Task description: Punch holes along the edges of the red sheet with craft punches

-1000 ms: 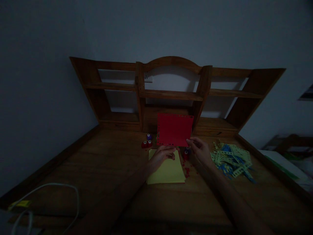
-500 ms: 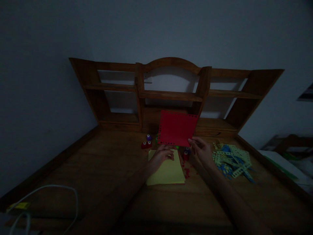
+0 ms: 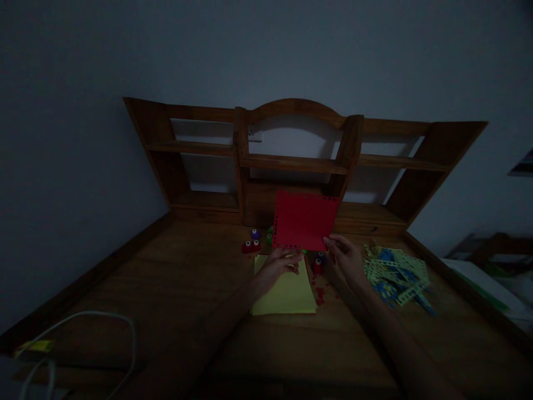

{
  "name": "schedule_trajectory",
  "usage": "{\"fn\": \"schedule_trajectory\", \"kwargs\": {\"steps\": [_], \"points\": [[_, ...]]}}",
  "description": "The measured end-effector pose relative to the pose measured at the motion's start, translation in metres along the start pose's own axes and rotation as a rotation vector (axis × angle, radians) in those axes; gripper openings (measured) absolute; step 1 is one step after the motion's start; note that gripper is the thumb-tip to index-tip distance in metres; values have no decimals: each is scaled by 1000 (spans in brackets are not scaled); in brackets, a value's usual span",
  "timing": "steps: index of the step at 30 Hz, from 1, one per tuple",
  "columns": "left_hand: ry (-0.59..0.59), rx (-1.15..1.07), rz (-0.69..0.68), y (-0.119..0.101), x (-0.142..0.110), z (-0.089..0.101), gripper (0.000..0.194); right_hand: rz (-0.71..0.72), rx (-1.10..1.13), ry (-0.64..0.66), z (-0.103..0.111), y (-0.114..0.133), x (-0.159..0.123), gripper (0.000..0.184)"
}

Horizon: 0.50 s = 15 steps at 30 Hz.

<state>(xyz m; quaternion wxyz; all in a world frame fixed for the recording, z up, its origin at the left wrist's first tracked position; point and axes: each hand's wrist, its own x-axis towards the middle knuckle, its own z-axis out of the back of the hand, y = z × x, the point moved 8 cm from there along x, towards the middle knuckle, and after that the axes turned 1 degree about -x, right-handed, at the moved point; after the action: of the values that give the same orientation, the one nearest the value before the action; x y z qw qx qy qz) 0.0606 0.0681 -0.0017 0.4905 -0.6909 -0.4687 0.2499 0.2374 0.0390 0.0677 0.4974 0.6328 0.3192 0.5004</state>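
Note:
A red sheet (image 3: 306,221), with holes along its edges, is held up over the desk. My right hand (image 3: 345,256) pinches its lower right corner between thumb and fingers. Just below the sheet's lower edge is my left hand (image 3: 282,265), fingers curved and apart; whether a fingertip touches the sheet is hard to tell. Beneath this hand lies a stack of yellow paper (image 3: 285,294), with a red edge showing at its right side. Small red bits (image 3: 320,295) are scattered beside the stack.
Behind the left hand sit small eyed gadgets, red (image 3: 251,247), purple (image 3: 255,234) and green (image 3: 269,239); another red one (image 3: 318,266) is near the right hand. Pale-yellow and blue perforated strips (image 3: 400,275) lie in a heap at right. A wooden shelf (image 3: 291,162) stands behind; a white cable (image 3: 95,314) loops at left.
The view has shifted slightly, so everything appears a little further right. My right hand still holds the red sheet, and my left hand stays near its lower edge.

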Motion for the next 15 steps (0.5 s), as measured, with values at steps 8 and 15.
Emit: {"fn": "schedule_trajectory", "kwargs": {"steps": [8, 15], "points": [[6, -39, 59, 3, -1, -2, 38, -36, 3, 24, 2, -17, 3, 41], [65, -10, 154, 18, 2, -2, 54, -77, -29, 80, -6, -22, 1, 42]]}}
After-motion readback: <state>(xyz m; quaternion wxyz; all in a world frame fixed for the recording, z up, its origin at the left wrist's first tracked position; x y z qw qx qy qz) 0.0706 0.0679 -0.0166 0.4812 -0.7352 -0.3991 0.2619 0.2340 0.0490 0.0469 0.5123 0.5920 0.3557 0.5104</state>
